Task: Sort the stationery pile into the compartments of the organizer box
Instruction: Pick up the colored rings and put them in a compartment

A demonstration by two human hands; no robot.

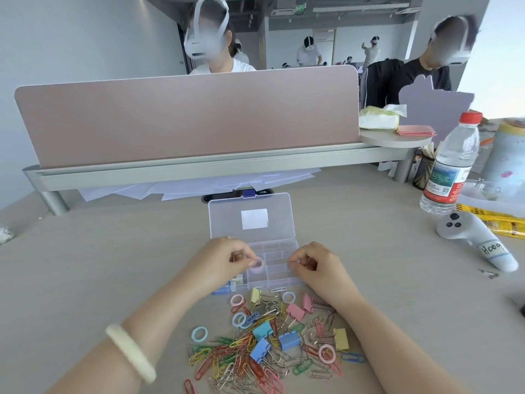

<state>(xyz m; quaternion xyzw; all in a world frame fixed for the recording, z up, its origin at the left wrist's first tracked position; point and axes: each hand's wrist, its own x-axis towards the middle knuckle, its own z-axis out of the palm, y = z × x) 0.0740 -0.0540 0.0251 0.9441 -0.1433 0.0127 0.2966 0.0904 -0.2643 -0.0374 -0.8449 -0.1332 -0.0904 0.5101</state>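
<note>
A beige desk carries everything. Near the middle of it lies a clear box with small compartments; its lid is open and lies flat toward the far edge, with a white label on it. Between the box and the near edge is the pile: many coloured paper clips, binder clips in blue, pink and yellow, and small plastic rings in pink and blue, all mixed and partly on top of each other.

The left hand is over the left part of the box. Its fingers are curled, and thumb and forefinger pinch a pink ring, which is above a compartment near the middle of the box. A pale bangle is on this wrist. The right hand is at the right side of the box, fingers curled inward; whether it holds something I cannot tell.

On the right side of the desk stand a water bottle with a red cap and a grey controller with a written label. Along the far edge runs a pink divider on a grey rail, with white papers under it. A tissue pack lies on a round shelf at the right end of the divider. Behind the divider sit two persons with headsets. The room is an open office with more people far behind.
</note>
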